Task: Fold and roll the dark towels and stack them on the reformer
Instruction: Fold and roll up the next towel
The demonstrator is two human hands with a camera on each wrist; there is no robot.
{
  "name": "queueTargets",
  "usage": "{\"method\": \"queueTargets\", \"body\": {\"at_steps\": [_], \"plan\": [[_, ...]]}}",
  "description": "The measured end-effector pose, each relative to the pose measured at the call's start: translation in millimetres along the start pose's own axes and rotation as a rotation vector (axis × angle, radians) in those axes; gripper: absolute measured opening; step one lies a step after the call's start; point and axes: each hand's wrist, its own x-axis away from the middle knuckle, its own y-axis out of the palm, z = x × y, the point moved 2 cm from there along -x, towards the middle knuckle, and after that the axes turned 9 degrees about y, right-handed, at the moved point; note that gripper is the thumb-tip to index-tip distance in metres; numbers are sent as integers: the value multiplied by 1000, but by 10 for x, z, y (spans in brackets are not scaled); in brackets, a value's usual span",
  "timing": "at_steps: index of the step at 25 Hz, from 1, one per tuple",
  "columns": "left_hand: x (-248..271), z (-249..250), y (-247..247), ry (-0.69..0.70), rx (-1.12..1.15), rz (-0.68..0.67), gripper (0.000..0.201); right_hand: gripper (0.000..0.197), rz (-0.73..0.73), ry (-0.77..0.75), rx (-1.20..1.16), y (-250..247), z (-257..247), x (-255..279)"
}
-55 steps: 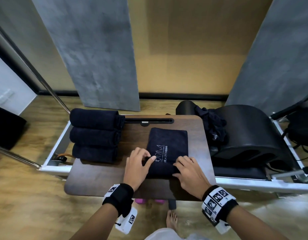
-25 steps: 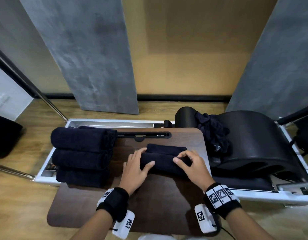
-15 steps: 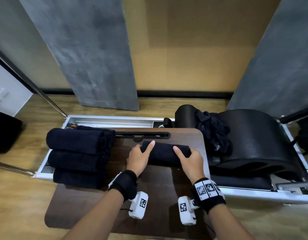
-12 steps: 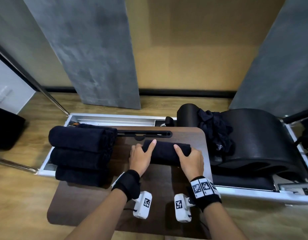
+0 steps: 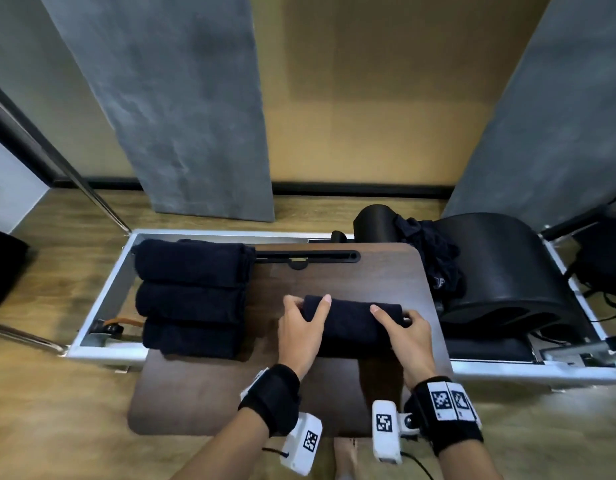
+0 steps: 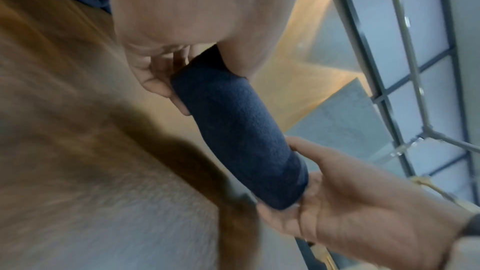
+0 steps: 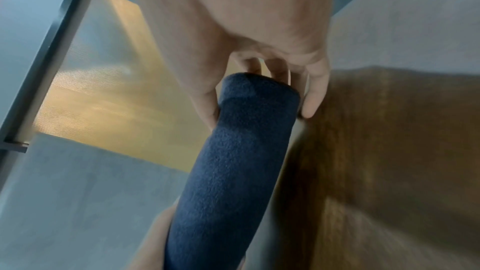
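a person's left hand [image 5: 301, 332] and right hand [image 5: 408, 336] grip the two ends of a rolled dark towel [image 5: 353, 325], thumbs over the top and fingers curled round the far side, the roll held over the middle of a brown wooden board [image 5: 334, 275] laid across the reformer [image 5: 102, 296]. the wrist views suggest the roll sits just clear of the board, though blur makes that hard to confirm. to the left, three rolled towels [image 5: 192, 294] lie side by side in a row from far to near, partly on the board and partly over the reformer's open frame. at far right, a loose dark cloth [image 5: 427, 258] drapes over a black arched barrel [image 5: 507, 268].

the risk, as judged here: nothing pins the roll's free edge, so easing either grip on the way to the stack could let it unwind. setting it down hard could also nudge the nearest roll off the near edge, where it already overhangs the frame.
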Motion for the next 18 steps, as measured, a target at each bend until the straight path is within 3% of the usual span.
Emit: {"method": "queueTargets", "body": {"at_steps": [4,9,12,18], "plan": [[396,-173,-411,84,-87,-99,44,50,5,-23,-51,160,243,436],[683,-667,-1281,103,12,-99,41,41,-21,-31,-93,826,539,1114],[701,-1024,-1811,79,74,-3,27,32,-67,-31,-95,1294,696,1500],[480,-1436,-2572,-9,247,201,41,36,-165,-43,-143,2148,702,1997]]}}
